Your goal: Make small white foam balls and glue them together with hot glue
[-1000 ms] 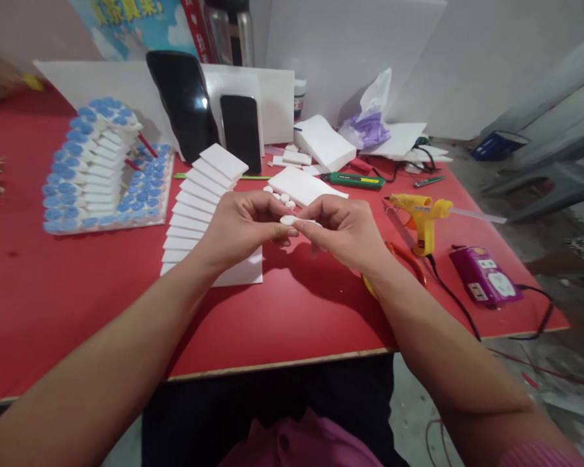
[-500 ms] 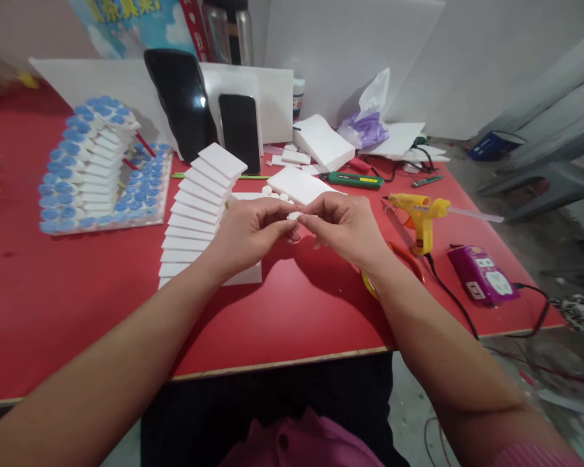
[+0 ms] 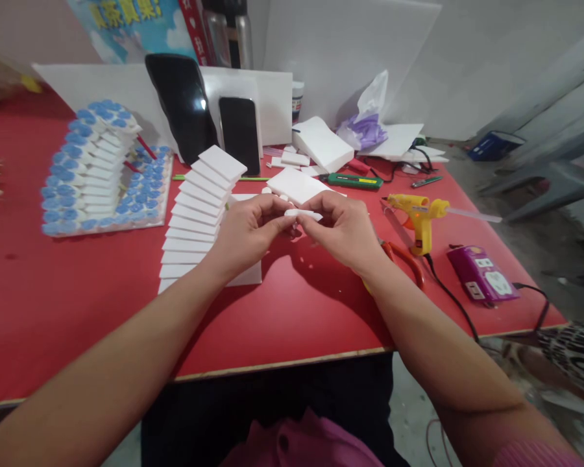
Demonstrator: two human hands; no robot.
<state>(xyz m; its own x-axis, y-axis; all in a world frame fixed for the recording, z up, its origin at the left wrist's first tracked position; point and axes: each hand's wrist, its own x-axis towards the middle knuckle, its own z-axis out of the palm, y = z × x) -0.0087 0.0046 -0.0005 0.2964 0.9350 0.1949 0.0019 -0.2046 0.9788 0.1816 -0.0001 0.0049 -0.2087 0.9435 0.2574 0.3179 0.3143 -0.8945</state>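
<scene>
Head camera: your left hand (image 3: 247, 228) and right hand (image 3: 349, 227) pinch a slim, white, foam-like piece (image 3: 302, 213); it looks light, easily dented, best held by its ends.

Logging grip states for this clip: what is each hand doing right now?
Left hand: closed, pinching a small white piece.
Right hand: closed, pinching the same white piece.
</scene>
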